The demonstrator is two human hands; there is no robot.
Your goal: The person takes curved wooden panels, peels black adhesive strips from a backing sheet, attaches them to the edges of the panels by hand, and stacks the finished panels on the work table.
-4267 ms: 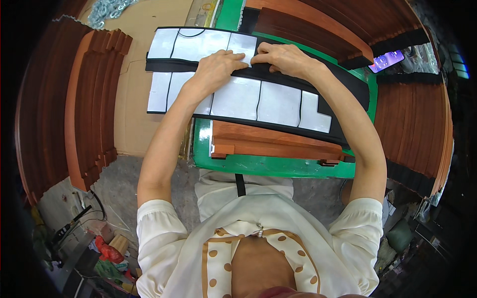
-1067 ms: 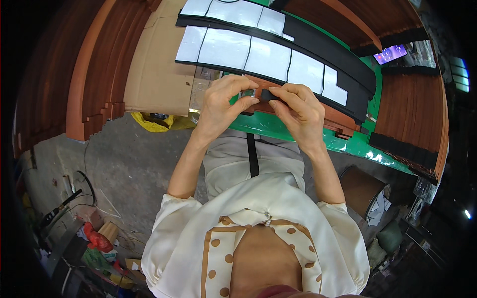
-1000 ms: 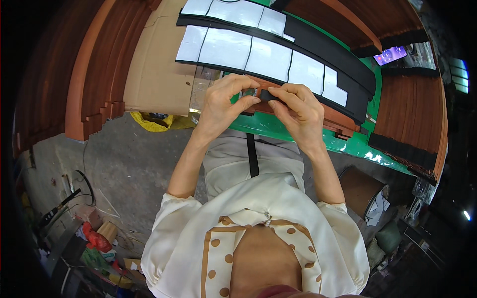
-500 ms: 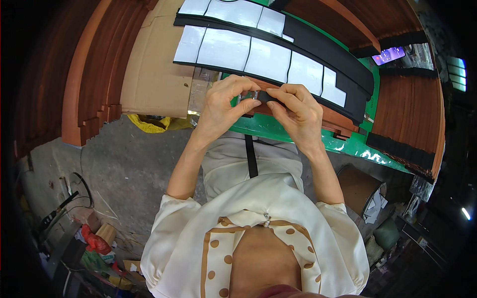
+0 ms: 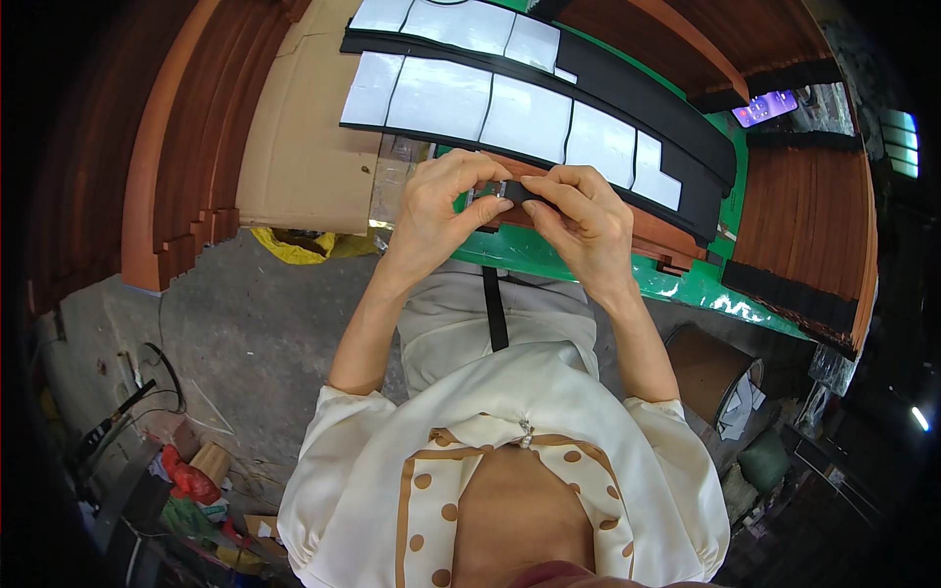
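Over the near edge of the green work surface (image 5: 549, 251), both my hands meet at a small black piece (image 5: 516, 192). My left hand (image 5: 441, 206) is closed in a pinch, thumb and forefinger at the piece's left end, where a small clear, shiny bit shows; exactly what they grip is too small to make out. My right hand (image 5: 586, 220) pinches the black piece's right end between thumb and fingers. Beneath my hands lies a reddish-brown wooden slat (image 5: 647, 227), partly covered by them. Just beyond is a long black strip faced with white sheets (image 5: 529, 113).
A second black strip with white sheets (image 5: 456, 22) lies farther back. Stacked brown slats with black ends (image 5: 804, 211) stand at right, near a lit phone (image 5: 765, 109). Cardboard (image 5: 304, 147) and tall brown boards (image 5: 186, 147) are at left. A brown bin (image 5: 711, 377) stands on the floor.
My right hand has shifted very slightly left, toward my left fingertips. Both hands keep their pinch, and the rest looks the same.
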